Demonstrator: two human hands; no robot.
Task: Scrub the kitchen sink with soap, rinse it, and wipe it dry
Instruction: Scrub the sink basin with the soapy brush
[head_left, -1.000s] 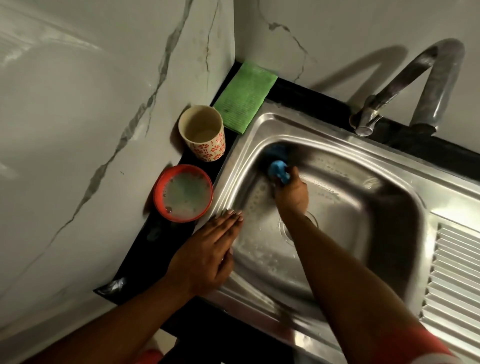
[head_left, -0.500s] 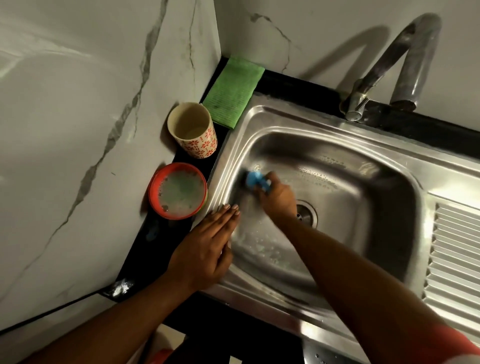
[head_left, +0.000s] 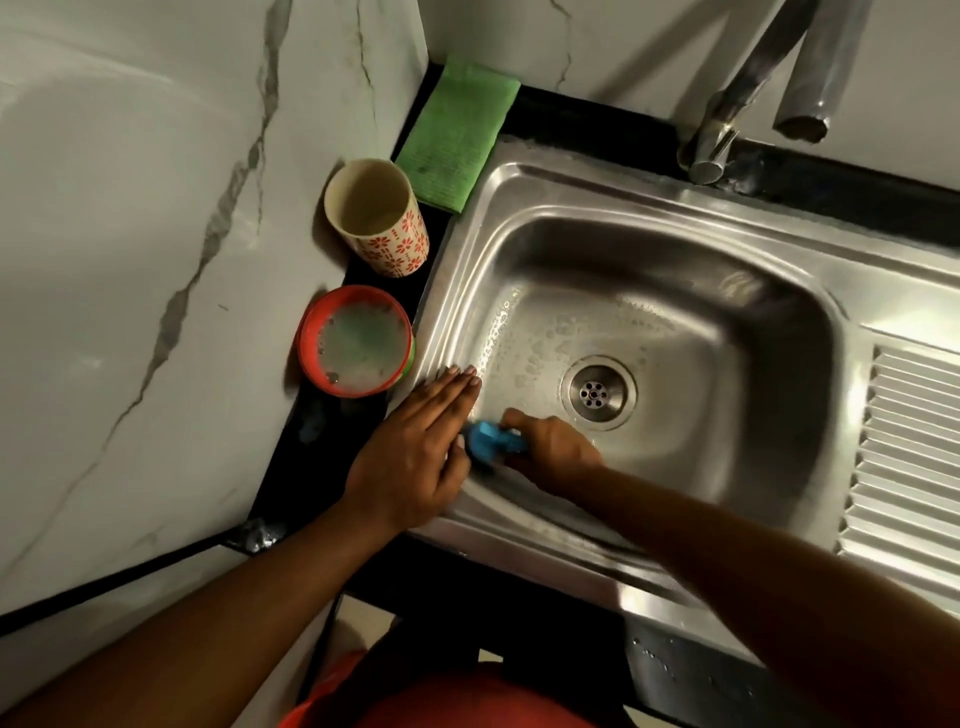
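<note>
Right hand (head_left: 556, 449) curled round a blue scrubber (head_left: 493, 441), held against the sink (head_left: 675, 200) wall, left of the drain (head_left: 597, 392). Left hand (head_left: 415, 457), fingers straight and together, lies flat on the rim, farther left of the drain. Soapy red bowl (head_left: 356, 345), patterned cup (head_left: 376, 218) and green cloth (head_left: 457, 135) sit beyond that rim.

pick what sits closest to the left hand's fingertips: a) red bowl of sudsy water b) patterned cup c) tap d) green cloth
a: the red bowl sits just beyond the left hand, while the cup and cloth lie farther back.
</note>
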